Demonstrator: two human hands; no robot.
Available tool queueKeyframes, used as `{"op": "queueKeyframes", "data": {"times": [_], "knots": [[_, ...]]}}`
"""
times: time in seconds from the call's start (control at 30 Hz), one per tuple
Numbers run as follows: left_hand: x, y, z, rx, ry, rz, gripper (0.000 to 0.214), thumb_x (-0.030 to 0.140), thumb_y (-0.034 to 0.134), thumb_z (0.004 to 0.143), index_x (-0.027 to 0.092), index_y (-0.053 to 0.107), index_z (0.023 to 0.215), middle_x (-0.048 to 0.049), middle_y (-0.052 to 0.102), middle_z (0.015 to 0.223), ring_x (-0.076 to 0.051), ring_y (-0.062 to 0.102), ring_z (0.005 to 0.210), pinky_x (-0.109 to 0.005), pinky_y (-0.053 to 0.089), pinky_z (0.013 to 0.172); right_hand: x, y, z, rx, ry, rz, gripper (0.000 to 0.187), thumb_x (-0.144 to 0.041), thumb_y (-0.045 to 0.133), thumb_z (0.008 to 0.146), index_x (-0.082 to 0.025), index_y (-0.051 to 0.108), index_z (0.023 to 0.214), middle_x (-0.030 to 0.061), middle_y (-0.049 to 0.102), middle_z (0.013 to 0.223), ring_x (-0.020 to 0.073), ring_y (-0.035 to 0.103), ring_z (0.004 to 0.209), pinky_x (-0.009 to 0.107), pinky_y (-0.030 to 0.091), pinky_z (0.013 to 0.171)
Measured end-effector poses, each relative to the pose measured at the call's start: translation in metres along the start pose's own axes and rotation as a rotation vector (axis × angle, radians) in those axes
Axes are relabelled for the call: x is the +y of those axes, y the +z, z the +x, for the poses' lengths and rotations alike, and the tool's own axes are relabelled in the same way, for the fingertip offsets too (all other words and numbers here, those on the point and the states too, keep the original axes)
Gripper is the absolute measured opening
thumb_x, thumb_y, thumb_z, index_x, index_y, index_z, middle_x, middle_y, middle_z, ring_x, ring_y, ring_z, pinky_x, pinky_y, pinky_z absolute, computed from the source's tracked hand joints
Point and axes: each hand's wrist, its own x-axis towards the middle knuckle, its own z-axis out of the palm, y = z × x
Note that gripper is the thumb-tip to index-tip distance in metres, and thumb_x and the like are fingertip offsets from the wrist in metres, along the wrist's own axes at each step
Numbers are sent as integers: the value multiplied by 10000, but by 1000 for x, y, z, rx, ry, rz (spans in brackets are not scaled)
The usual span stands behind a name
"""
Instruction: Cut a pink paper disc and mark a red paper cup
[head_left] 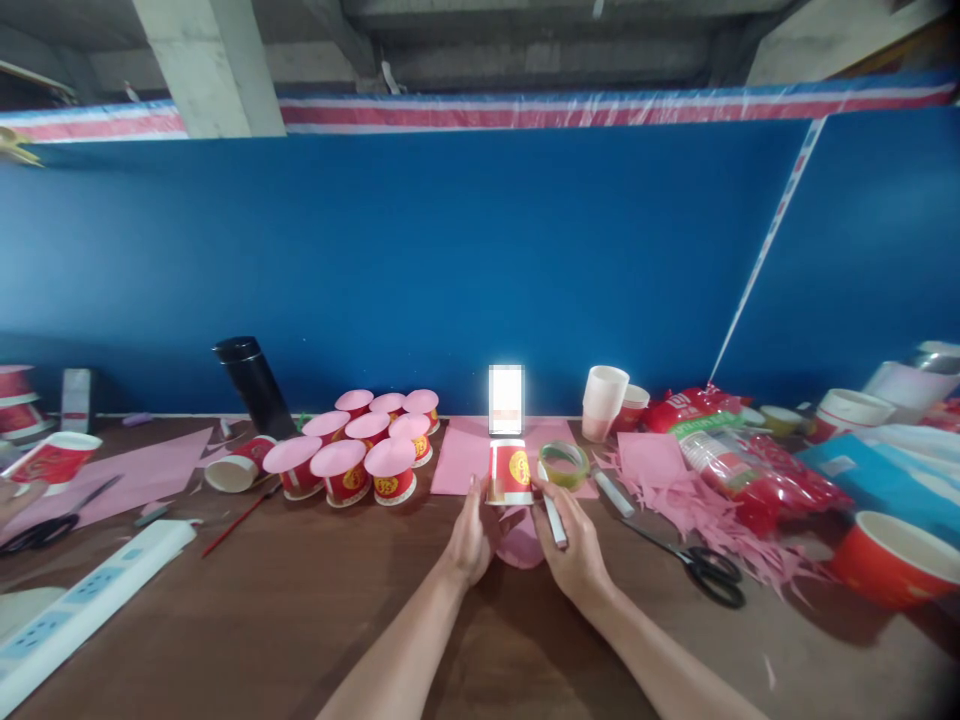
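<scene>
Between my hands is a red paper cup (509, 473) with a yellow emblem, turned upside down. My left hand (471, 542) grips the cup's left side. My right hand (576, 540) is closed around a slim white stick (553, 520), which could be a glue stick or a pen. Its fingertips are close to the cup's right side; whether they touch it I cannot tell. Below the cup, a pink paper disc (520, 540) lies on the table between my hands. Just beyond my right hand is a roll of tape (564, 465).
Several upturned cups (390, 475) topped with pink discs stand to the left. A black bottle (255, 388) and power strip (97, 595) lie beyond. On the right are scissors (712, 575), pink scraps (720, 505) and stacked cups (604, 402). A bright phone (507, 398) stands ahead.
</scene>
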Motion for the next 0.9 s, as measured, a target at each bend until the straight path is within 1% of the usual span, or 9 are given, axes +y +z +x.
{"op": "queueKeyframes", "data": {"times": [0.27,0.43,0.57,0.77,0.9], "knots": [[-1,5,-3,0,-17,4,472,507,489,788,202,560,1141,-93,637,1083,-219,585,986,-368,414,901,2,0,-1,5,24,4,314,-188,467,845,-192,524,1154,104,604,1083,229,570,999,365,475,853],[-1,4,-3,-8,-22,-8,494,538,447,796,205,558,1144,-91,638,1084,-217,581,998,-363,408,905,3,2,-2,8,18,1,317,-192,469,848,-192,519,1161,103,604,1080,229,569,1004,367,472,860],[1,3,-2,-25,-21,-24,518,557,412,802,194,561,1141,-103,636,1087,-226,580,1006,-373,408,903,2,2,-2,-16,7,-16,320,-190,468,849,-192,516,1165,105,603,1084,227,570,1005,372,471,869],[3,4,-1,-11,-24,-45,564,592,418,778,180,568,1133,-113,649,1057,-238,595,975,-391,418,890,0,2,-1,-23,-56,-30,327,-168,464,837,-198,525,1157,102,625,1059,229,591,982,364,493,845],[5,3,0,13,-12,-38,561,591,407,783,182,567,1132,-108,650,1053,-236,594,974,-387,421,887,3,3,-2,-17,-48,-47,343,-146,440,839,-199,519,1168,105,614,1078,236,579,1007,381,483,866]]}}
